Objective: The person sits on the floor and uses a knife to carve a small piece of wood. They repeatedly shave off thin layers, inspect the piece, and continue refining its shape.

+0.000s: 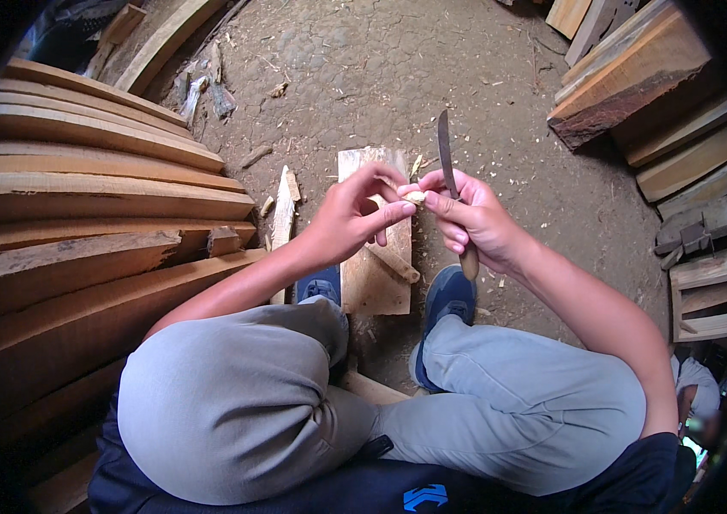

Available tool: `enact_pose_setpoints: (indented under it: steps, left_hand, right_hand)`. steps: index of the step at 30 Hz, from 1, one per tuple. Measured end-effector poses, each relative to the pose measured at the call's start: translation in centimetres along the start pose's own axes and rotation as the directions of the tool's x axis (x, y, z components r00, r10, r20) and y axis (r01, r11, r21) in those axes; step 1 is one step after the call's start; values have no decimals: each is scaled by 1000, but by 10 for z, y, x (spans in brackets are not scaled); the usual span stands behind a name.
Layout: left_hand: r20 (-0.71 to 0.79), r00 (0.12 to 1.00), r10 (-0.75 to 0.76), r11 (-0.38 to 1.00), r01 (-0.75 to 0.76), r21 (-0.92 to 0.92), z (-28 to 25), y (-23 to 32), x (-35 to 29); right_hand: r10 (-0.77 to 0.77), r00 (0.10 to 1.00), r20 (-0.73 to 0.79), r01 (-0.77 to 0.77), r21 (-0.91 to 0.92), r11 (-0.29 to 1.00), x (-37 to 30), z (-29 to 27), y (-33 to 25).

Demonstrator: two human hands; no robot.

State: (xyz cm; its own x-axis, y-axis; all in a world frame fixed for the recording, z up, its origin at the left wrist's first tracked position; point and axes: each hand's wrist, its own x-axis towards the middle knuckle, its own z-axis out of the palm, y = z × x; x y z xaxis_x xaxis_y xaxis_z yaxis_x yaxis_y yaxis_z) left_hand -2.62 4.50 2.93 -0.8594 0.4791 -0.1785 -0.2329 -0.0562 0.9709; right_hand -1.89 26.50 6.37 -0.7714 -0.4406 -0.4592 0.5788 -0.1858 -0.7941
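Between my two hands is a small pale piece of wood (pixel 415 198), pinched by the fingertips from both sides. My left hand (pixel 355 210) closes thumb and fingers on its left end. In my right hand (pixel 476 214) the lower fingers wrap round the wooden handle of a knife (pixel 446 150), while thumb and forefinger touch the piece. The dark, slightly curved blade points up and away from me. Below the hands a flat wooden board (pixel 376 291) lies on the ground between my shoes, with a short stick (pixel 393 262) on it.
Stacked timber planks (pixel 98 197) fill the left side. More thick boards (pixel 629 77) lean at the right, above a wooden frame (pixel 713 295). Wood chips and a thin offcut (pixel 283 214) lie on the dirt floor (pixel 329 68). Another person (pixel 699 390) is partly visible at the lower right.
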Motion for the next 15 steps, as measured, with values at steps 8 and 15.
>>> enact_pose_setpoints:
  steps: [8, 15]
  left_hand:
    - [41, 999, 16, 970, -26, 240, -8, -3, 2]
    - [-30, 997, -66, 983, 71, 172, -5, -23, -2]
  right_hand:
    - [50, 995, -91, -55, -50, 997, 1, -3, 11]
    - [170, 968, -183, -193, -112, 975, 2, -4, 28]
